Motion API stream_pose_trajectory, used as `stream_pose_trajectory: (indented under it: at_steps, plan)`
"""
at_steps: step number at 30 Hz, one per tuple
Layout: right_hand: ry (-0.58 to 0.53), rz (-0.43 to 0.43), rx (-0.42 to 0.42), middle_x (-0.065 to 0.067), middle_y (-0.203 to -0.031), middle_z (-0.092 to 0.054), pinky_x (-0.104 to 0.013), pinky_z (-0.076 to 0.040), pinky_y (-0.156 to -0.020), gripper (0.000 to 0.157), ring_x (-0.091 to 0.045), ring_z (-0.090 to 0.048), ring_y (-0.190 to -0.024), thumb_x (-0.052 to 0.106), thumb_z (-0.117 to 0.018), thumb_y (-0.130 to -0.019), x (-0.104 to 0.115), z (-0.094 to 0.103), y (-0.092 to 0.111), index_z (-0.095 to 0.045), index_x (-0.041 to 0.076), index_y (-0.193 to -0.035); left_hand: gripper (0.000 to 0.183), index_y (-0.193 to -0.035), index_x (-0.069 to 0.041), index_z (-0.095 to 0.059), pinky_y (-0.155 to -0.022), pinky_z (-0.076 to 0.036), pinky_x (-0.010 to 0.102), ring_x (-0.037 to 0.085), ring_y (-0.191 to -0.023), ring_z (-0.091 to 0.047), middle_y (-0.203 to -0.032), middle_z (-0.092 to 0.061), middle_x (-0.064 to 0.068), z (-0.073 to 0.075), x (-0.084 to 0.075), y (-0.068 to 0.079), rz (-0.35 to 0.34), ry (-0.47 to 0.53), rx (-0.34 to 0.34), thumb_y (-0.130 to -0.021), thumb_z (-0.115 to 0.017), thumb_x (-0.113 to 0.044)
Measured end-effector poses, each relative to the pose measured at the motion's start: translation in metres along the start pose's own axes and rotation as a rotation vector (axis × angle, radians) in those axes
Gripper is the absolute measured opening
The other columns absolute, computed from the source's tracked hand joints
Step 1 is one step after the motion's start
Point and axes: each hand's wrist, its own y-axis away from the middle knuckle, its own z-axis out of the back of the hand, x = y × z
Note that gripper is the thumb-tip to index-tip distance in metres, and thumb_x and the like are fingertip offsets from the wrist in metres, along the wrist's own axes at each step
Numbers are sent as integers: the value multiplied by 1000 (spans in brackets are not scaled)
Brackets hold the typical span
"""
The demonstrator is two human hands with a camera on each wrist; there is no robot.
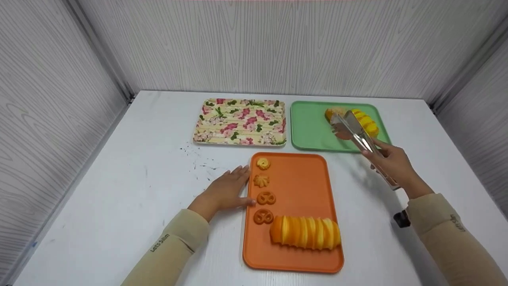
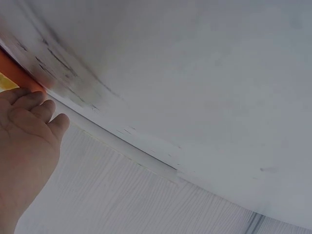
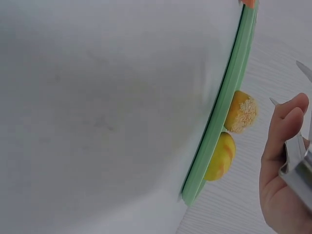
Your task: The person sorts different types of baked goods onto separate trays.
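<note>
My right hand [image 1: 391,165] grips metal tongs [image 1: 367,145] over the green tray [image 1: 311,127]. The tong tips stand apart and overlap a crumb-topped bread roll [image 1: 335,113] in the head view. Beside that roll lies a yellow striped bread [image 1: 365,123]; both breads also show past the green rim in the right wrist view. With fingers straight, my left hand [image 1: 224,190] touches the left edge of the orange tray [image 1: 297,182]. On this tray lie two pale flower-shaped cookies [image 1: 262,180], two pretzel-shaped cookies [image 1: 266,198] and a long sliced-looking loaf [image 1: 305,233].
A flowered tray [image 1: 240,121] sits at the back, left of the green one. Dark scuff marks [image 1: 202,163] spot the white table [image 1: 131,190]. Grey wood-grain panels [image 1: 270,47] close off the back and both sides.
</note>
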Motion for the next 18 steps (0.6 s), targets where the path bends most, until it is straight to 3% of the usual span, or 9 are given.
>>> stream_pose_trajectory:
  at_steps: [12,18]
  plan:
    - [-48,70,172,-24,-100,-62,-29,-52,-58,59,-19,-61,-66,30,-63,-93,-8,-11,22,-41,14,-146,95,-153,-8,-17,-115,-11,36,20,-144,-9,-158,-12,2,1,0,1,-2,12,12,-86,-54,-64]
    - [-96,155,293,-23,-91,-63,-31,-51,-53,53,-20,-59,-62,16,-63,-93,-11,-13,39,-45,10,-143,95,-153,-8,-17,-115,-11,37,20,-144,-9,-158,-12,3,2,0,2,-11,11,11,-86,-54,-64]
